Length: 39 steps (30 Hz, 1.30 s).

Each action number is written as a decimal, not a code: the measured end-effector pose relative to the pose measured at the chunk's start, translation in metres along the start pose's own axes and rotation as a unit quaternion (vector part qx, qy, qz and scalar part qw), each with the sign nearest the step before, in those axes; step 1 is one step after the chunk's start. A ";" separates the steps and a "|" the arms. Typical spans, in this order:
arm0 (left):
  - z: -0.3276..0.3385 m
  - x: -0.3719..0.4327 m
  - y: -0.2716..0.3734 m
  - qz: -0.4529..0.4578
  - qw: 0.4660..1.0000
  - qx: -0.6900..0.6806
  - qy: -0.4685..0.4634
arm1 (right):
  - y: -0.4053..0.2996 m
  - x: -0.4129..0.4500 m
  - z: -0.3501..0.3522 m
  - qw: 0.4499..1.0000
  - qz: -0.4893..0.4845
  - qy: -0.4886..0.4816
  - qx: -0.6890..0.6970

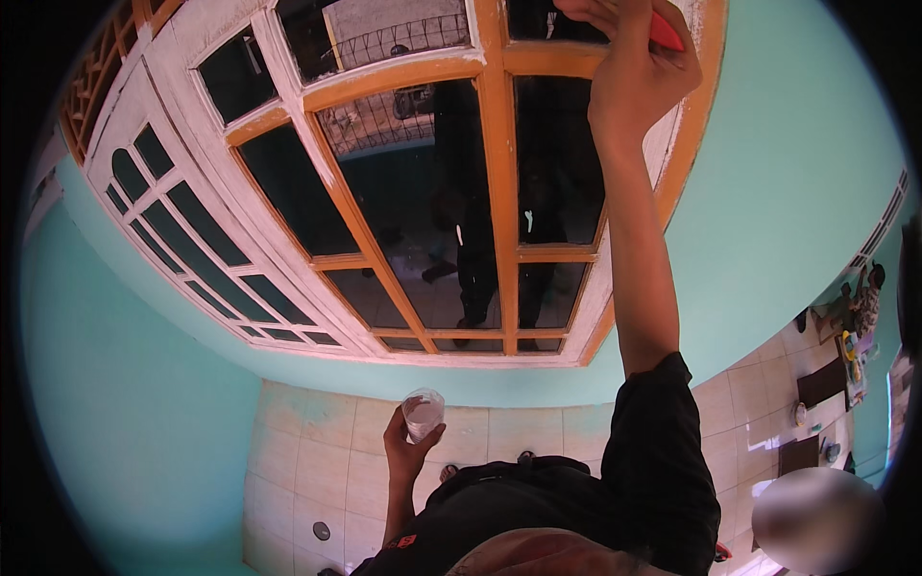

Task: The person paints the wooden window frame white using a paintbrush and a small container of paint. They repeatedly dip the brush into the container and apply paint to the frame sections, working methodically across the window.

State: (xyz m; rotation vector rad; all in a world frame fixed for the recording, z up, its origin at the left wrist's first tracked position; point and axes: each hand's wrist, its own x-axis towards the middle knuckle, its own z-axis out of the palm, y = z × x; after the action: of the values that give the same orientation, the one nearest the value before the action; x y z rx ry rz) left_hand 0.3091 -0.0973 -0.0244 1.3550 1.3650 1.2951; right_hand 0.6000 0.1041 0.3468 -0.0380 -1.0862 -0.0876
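My left hand (408, 455) is wrapped around a clear plastic cup (423, 412) with pale, paint-like stuff inside, held at waist height. Raised to the top of the view, my right hand (643, 83) grips a red-handled tool (667, 32); its working end is hidden or out of view. That hand is in front of the upper right part of a window's wooden frame (497, 187). Some bars of the frame are orange-brown, while others, and much of the outer border, are streaky white. Dark glass panes (410, 216) reflect a standing figure and a fence.
Left of the window stands another white-framed panel (209, 237) with dark panes. Mint-green wall (785, 137) surrounds both. Pale tiles (418, 468) cover the floor, with a small round grey object (321, 531). At far right, people (866, 295) are beside dark mats (822, 381) and assorted items.
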 end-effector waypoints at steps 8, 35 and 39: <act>0.000 0.000 0.001 -0.006 1.000 0.021 -0.008 | -0.015 0.001 -0.015 0.992 0.102 -0.039 -0.064; 0.003 -0.002 0.003 0.007 1.000 0.022 -0.014 | -0.008 -0.007 -0.036 0.990 0.059 -0.106 -0.070; 0.005 -0.002 -0.002 0.001 1.000 0.007 -0.019 | -0.036 -0.011 -0.033 0.976 0.147 -0.121 -0.106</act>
State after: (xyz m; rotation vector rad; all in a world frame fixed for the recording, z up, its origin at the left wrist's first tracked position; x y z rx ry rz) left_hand 0.3135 -0.0981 -0.0273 1.3842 1.3491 1.2580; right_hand 0.6206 0.0660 0.3219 -0.4095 -1.3006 0.0694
